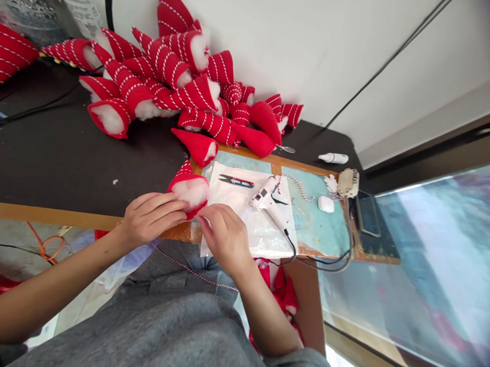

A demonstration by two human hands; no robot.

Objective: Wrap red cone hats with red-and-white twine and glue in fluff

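A small red felt cone hat (184, 173) with white-and-red twisted cord at its tip lies tilted near the table's front edge. White stuffing (192, 192) fills its opening, which faces me. My left hand (153, 216) grips the hat's near side, fingers laid over the rim. My right hand (225, 237) is closed in a pinch at the lower right of the rim; what lies between its fingertips is hidden. Below the table edge, a red-and-white twisted cord (192, 275) hangs across my lap.
Many stuffed cone hats (161, 61) are heaped at the back. On a white sheet (228, 204) lie thread snips (237, 181) and a white glue gun (267, 199). Farther right are a white case (326, 204), a phone (367, 213) and a white tube (334, 158).
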